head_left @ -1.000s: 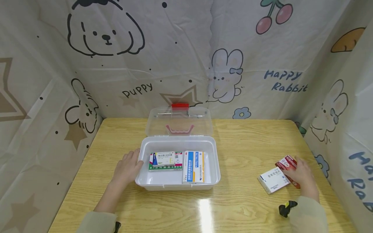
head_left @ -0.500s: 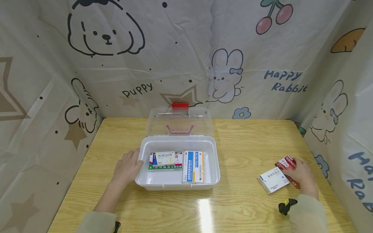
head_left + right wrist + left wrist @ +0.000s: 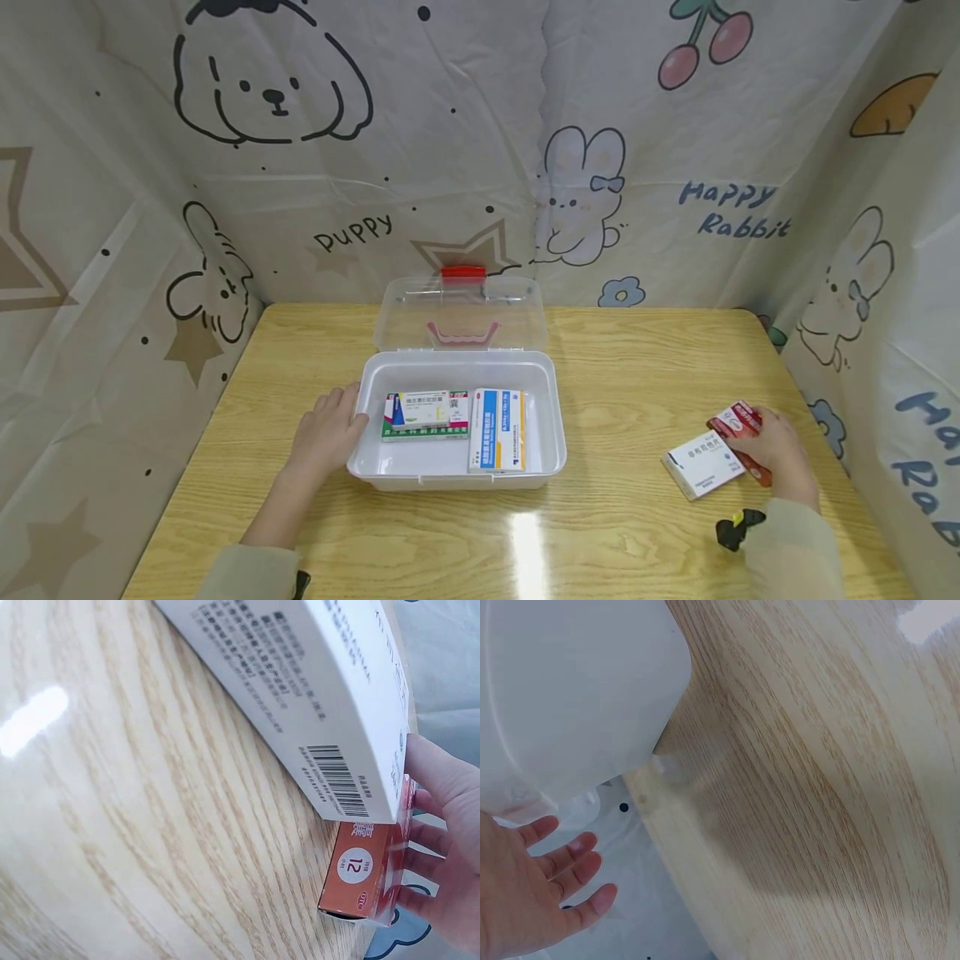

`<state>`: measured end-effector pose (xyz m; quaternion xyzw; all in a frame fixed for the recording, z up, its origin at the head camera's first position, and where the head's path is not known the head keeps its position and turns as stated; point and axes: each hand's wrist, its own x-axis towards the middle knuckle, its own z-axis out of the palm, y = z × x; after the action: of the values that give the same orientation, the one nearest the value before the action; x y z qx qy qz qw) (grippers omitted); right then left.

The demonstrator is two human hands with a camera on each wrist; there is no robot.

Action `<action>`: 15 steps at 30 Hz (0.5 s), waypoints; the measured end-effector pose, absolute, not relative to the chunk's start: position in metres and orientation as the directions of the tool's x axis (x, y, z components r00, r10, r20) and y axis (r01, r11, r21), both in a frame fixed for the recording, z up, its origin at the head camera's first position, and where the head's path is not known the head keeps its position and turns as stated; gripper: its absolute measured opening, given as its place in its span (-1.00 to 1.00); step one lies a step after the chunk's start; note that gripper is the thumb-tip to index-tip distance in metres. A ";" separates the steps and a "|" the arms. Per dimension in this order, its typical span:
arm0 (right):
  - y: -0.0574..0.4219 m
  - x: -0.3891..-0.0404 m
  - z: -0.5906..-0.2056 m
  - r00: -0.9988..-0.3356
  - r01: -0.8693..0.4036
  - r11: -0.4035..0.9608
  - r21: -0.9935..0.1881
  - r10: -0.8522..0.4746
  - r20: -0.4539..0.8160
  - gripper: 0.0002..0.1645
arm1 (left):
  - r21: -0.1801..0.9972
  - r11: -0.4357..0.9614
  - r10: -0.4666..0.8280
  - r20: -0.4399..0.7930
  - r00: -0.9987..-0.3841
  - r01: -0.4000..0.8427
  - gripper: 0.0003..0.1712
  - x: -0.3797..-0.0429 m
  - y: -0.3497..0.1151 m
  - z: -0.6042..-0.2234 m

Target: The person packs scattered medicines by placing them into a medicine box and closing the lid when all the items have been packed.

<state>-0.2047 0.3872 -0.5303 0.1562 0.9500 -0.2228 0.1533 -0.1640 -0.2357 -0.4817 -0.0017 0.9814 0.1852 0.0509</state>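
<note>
A white plastic storage box (image 3: 457,482) stands with its clear lid (image 3: 461,312) swung back. Inside lie a blue-and-white medicine box (image 3: 497,430) and a small white medicine box (image 3: 422,409) on a green-edged medicine box (image 3: 420,432). My left hand (image 3: 322,429) rests at the storage box's left side; its fingers look loose in the left wrist view. At the right of the table, my right hand (image 3: 776,450) grips a red medicine box (image 3: 365,870), fingers along its side and thumb over its top. A white medicine box (image 3: 703,464) lies against the red one, by the thumb.
The wooden table (image 3: 615,375) ends at a patterned cloth (image 3: 465,125) hung behind and on both sides. The right side of the cloth (image 3: 862,375) is close to the right hand. A black strap piece (image 3: 735,531) sticks out at the right sleeve.
Almost nothing differs. My right hand has shifted very slightly left on the red medicine box, and the white medicine box beside it has edged left too. The left hand stays put.
</note>
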 end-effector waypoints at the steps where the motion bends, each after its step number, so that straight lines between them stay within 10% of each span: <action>1: 0.387 -0.205 -0.530 -0.905 0.363 0.853 -0.374 0.227 -0.360 0.09 | 0.363 0.931 0.015 -0.101 -0.995 -0.022 -0.37 -0.164 -0.236 -0.482; 15: 0.379 -0.208 -0.513 -0.934 0.317 0.884 -0.344 0.228 -0.275 0.15 | 0.373 0.928 0.013 -0.096 -0.995 -0.024 -0.37 -0.163 -0.235 -0.482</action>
<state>-0.2076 0.3786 -0.5130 0.1414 0.9637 -0.1954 0.1142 -0.1635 -0.2350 -0.4817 -0.0029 0.9805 0.1903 0.0483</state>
